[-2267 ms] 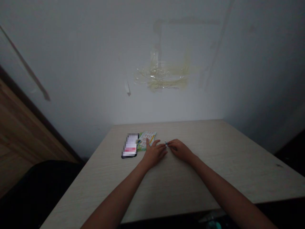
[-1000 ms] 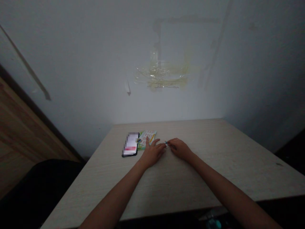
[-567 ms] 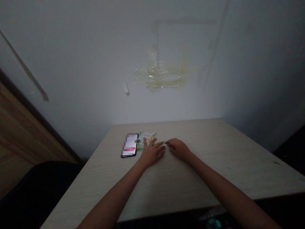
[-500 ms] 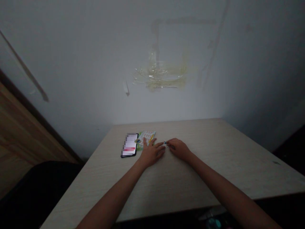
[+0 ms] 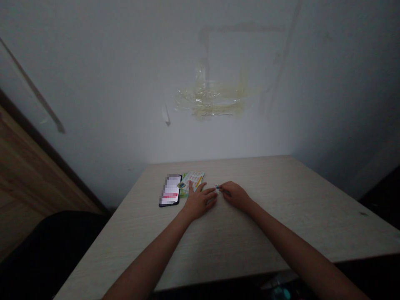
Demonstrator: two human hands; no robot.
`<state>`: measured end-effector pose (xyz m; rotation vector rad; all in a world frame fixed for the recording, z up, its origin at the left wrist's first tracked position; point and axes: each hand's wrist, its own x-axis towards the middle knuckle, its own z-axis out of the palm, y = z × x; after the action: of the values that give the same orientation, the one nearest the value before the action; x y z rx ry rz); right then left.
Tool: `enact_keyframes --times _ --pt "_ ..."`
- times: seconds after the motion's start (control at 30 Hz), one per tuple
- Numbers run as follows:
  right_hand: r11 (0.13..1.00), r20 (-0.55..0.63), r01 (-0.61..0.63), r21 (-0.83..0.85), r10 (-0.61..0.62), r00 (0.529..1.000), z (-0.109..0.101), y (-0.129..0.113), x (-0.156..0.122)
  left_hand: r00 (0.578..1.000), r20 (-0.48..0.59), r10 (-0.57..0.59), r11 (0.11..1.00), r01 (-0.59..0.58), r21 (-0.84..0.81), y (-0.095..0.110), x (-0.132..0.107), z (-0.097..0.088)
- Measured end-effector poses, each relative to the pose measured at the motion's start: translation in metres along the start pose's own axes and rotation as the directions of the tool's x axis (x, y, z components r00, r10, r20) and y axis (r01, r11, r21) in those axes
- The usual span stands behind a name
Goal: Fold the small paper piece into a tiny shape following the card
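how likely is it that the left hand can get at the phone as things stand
Likely yes: the left hand is spread and the phone lies face up to its left. Printed papers lie partly between them, one corner perhaps over the phone's edge, but nothing tall blocks the way.

The item [image 5: 217, 188] the right hand [image 5: 235, 195] pinches is too small to identify.
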<state>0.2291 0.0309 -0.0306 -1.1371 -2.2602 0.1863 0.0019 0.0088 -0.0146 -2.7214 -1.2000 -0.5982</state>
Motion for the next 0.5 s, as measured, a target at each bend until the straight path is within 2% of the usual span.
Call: enact_keyframes --times 0.17,0.37,0.5 --pt "0.998 -0.014 0.005 0.066 -0.004 1.000 0.0006 0.0043 -0.0007 0.999 -0.042 -0.013 1.000 0.014 0.014 0.0020 -0.0009 -0.0019" --pt "0.997 -0.021 0.021 0.077 -0.019 1.000 0.0018 0.0045 -0.0004 0.993 -0.050 -0.102 0.995 0.103 -0.002 -0.0009 0.0032 0.0018" --pt "0.997 -0.023 0.022 0.069 -0.021 1.000 0.0022 0.0046 0.0000 0.992 -0.035 -0.122 0.992 0.122 0.017 -0.0013 0.0056 0.0053"
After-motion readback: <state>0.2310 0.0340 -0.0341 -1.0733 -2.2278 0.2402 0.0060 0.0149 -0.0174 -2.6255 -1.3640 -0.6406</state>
